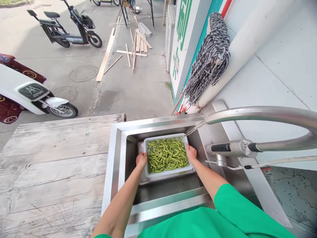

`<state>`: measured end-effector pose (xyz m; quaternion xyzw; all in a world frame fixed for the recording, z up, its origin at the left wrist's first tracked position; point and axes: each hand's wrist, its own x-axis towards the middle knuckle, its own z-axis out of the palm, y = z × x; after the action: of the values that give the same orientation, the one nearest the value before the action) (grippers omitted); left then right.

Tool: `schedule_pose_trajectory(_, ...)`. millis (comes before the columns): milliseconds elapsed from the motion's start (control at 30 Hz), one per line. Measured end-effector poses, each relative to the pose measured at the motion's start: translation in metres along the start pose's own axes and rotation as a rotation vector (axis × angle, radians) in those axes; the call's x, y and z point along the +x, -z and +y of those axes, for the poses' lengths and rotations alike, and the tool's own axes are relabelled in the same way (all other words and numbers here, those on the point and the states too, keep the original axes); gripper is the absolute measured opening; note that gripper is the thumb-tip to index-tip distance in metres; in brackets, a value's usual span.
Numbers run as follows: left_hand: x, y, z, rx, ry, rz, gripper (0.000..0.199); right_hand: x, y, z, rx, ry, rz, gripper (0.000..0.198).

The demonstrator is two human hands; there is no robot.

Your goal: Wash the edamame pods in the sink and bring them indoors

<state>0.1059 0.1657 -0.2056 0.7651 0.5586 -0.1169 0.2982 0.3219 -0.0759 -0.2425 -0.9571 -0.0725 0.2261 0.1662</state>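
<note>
A white rectangular tub (170,172) stands inside the stainless steel sink (163,195), full of green edamame pods (167,155) in water. My left hand (141,160) grips the tub's left side, fingers closed over the rim and partly hidden. On the opposite side, my right hand (191,152) is closed on the right rim. Water runs from the curved metal faucet (260,115) into the tub's far right corner. One pod lies outside, by the tub's near edge.
Left of the sink is a weathered wooden table (54,178). A grey string mop (210,56) leans by a white pipe (237,53) at the right. Beyond are wood strips (138,43) on the ground, a parked dark scooter (71,29) and a white scooter (27,89).
</note>
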Motion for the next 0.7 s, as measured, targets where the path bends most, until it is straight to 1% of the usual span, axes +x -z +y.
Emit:
schedule_pose_trajectory(67, -0.002, 0.001, 0.005, 0.026, 0.001, 0.010, 0.035, -0.003, 0.005, -0.002, -0.027, 0.004, -0.014, 0.062)
schedule_pose_trajectory(133, -0.008, -0.001, 0.013, 0.043, -0.022, 0.051, 0.044, -0.010, 0.009, -0.013, -0.049, 0.010, -0.001, 0.054)
schedule_pose_trajectory(167, -0.013, -0.004, 0.019, 0.061, -0.078, 0.093, 0.049, -0.016, 0.008, -0.022, -0.058, 0.037, 0.021, 0.050)
schedule_pose_trajectory(200, -0.018, -0.009, 0.025, 0.088, -0.173, 0.143, 0.054, -0.023, 0.006, -0.032, -0.069, 0.102, 0.048, 0.050)
schedule_pose_trajectory(233, -0.023, -0.016, 0.030, 0.127, -0.307, 0.192, 0.056, -0.031, 0.003, -0.044, -0.078, 0.197, 0.071, 0.053)
schedule_pose_trajectory(267, -0.027, -0.024, 0.035, 0.171, -0.457, 0.224, 0.057, -0.038, -0.003, -0.056, -0.102, 0.384, 0.087, 0.056)
schedule_pose_trajectory(300, -0.031, -0.033, 0.037, 0.215, -0.601, 0.241, 0.056, -0.044, -0.009, -0.066, -0.129, 0.584, 0.064, 0.058)
schedule_pose_trajectory(333, -0.033, -0.041, 0.038, 0.254, -0.717, 0.236, 0.055, -0.049, -0.015, -0.073, -0.157, 0.737, 0.022, 0.057)
schedule_pose_trajectory(367, -0.034, -0.048, 0.036, 0.284, -0.801, 0.209, 0.055, -0.051, -0.021, -0.078, -0.184, 0.853, -0.018, 0.056)
schedule_pose_trajectory(400, -0.034, -0.052, 0.032, 0.312, -0.869, 0.173, 0.056, -0.051, -0.025, -0.078, -0.206, 0.935, -0.063, 0.055)
schedule_pose_trajectory(467, -0.036, -0.052, 0.020, 0.365, -0.966, 0.089, 0.058, -0.049, -0.028, -0.066, -0.242, 1.029, -0.121, 0.053)
schedule_pose_trajectory(533, -0.042, -0.045, 0.008, 0.404, -0.975, 0.019, 0.059, -0.048, -0.027, -0.046, -0.270, 1.093, -0.132, 0.051)
schedule_pose_trajectory(567, -0.048, -0.040, 0.004, 0.409, -0.925, 0.007, 0.059, -0.049, -0.028, -0.036, -0.280, 1.070, -0.096, 0.051)
schedule_pose_trajectory(633, -0.060, -0.036, 0.000, 0.375, -0.825, -0.044, 0.067, -0.048, -0.037, -0.019, -0.287, 0.974, 0.008, 0.053)
schedule_pose_trajectory(700, -0.065, -0.038, 0.003, 0.314, -0.767, -0.092, 0.075, -0.044, -0.052, -0.011, -0.274, 0.977, 0.050, 0.054)
